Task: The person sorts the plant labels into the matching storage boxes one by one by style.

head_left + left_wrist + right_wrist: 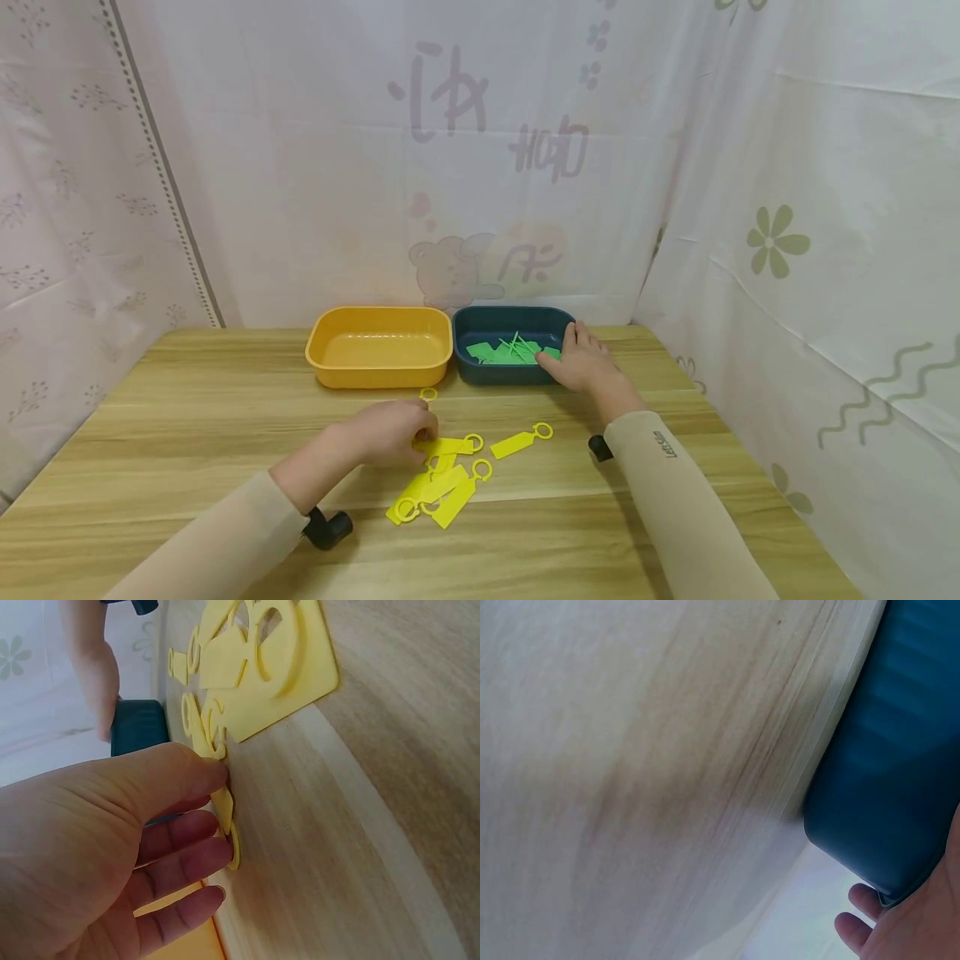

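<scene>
Yellow tag (448,447) runs crosswise — ring (482,444) pointing right.

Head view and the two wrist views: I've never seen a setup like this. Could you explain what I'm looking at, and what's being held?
There is no machine here, just a person's left hand and right hand. The widest picture comes from a camera on the head, looking forward and down; the other two come from cameras worn on each wrist, so they appear tilted.

On the wooden table are flat yellow tags with ring ends, an orange-yellow bin and a dark blue bin containing green pieces.

The left hand's thumb and fingers are at the yellow tags; whether they pinch one is unclear. The right hand rests on the dark blue bin's rim at its right end.
</scene>
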`<state>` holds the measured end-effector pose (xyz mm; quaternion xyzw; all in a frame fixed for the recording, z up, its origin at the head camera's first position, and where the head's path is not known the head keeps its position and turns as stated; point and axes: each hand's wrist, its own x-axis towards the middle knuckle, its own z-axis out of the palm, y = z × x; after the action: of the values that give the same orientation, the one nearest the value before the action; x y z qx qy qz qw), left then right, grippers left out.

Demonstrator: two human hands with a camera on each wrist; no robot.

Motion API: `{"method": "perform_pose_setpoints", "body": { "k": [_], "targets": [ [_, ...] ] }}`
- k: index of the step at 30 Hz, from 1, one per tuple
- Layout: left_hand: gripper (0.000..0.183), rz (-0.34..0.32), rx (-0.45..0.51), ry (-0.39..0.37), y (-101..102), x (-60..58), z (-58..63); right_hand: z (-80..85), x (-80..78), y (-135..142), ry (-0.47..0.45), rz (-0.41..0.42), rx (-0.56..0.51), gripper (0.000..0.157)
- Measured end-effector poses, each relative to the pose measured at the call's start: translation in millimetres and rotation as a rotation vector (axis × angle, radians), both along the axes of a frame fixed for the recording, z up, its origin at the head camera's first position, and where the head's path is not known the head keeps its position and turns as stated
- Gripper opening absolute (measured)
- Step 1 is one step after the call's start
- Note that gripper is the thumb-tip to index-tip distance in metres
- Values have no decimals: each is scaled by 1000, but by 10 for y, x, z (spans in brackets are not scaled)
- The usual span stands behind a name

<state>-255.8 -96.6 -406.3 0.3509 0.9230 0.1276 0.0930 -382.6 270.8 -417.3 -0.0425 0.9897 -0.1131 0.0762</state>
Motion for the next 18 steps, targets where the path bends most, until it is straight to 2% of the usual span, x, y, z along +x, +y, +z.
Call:
{"method": "perform_pose_setpoints", "body": {
  "k": [10,18],
  "targets": [
    [17,-1,0,2,-15,-20,-8,15,7,7,-4,0,5,115],
    [8,-49,34,47,-45,-20,3,1,-6,11,2,5,14,115]
  ]
}}
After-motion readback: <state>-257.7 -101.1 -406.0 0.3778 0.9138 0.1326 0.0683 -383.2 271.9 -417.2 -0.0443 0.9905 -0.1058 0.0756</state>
